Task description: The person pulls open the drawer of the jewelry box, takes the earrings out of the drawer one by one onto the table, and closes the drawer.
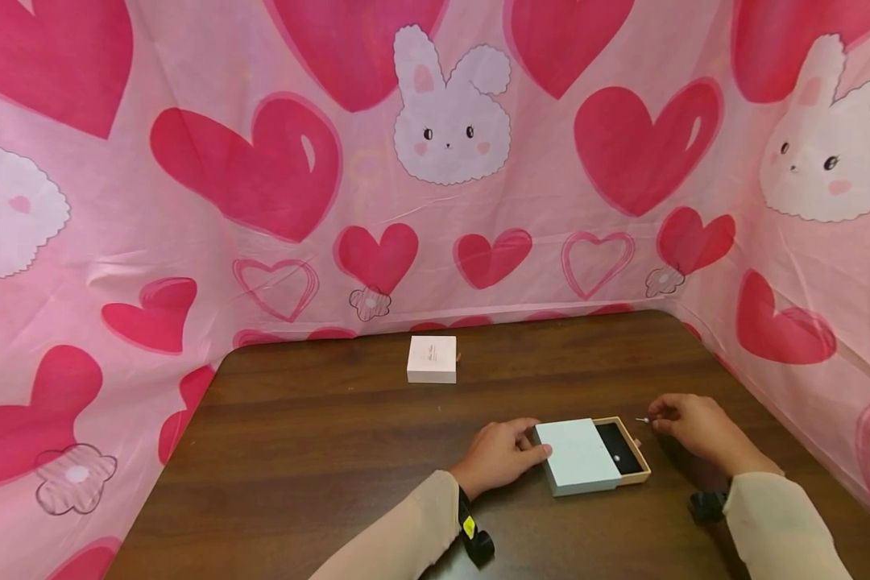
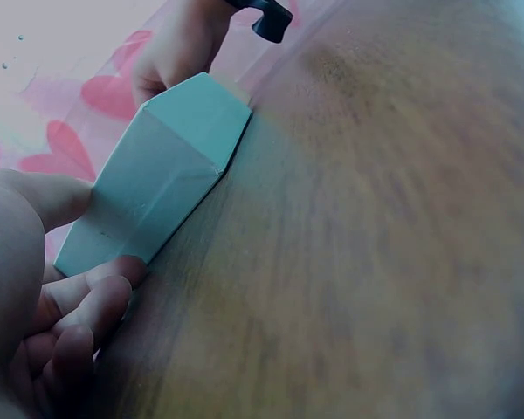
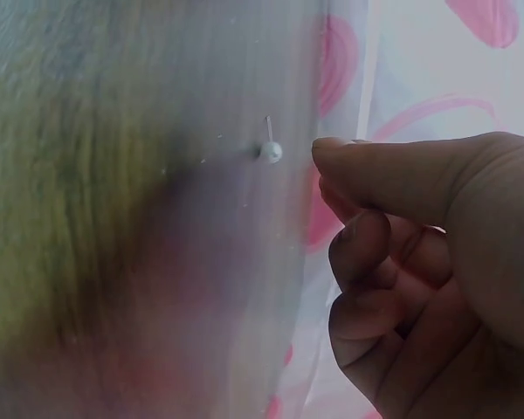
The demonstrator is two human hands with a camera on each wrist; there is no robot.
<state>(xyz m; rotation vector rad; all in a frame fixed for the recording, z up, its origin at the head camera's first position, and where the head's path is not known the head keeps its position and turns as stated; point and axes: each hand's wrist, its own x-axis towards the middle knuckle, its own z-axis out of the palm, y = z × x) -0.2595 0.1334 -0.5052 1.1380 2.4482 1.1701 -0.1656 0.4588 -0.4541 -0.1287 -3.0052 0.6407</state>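
My left hand (image 1: 495,459) grips a pale mint drawer-style jewelry box (image 1: 578,453), thumb on one face and fingers along its side, as the left wrist view shows. Out of the sleeve's right end sticks the tan drawer (image 1: 645,465), with a black pad (image 1: 627,451) inside. One small pearl (image 1: 617,458) shows on that pad. A pearl stud earring (image 3: 271,153) lies on the table to the right of the box, its thin post pointing away from the pearl. Close beside it hovers my right hand (image 1: 692,423), fingers bent, apparently apart from the stud.
A small white box (image 1: 432,359) with printed lettering and a tab on its right side stands toward the back of the brown wooden table (image 1: 319,451). Pink cloth (image 1: 551,209) with hearts and rabbits hangs behind and at both sides.
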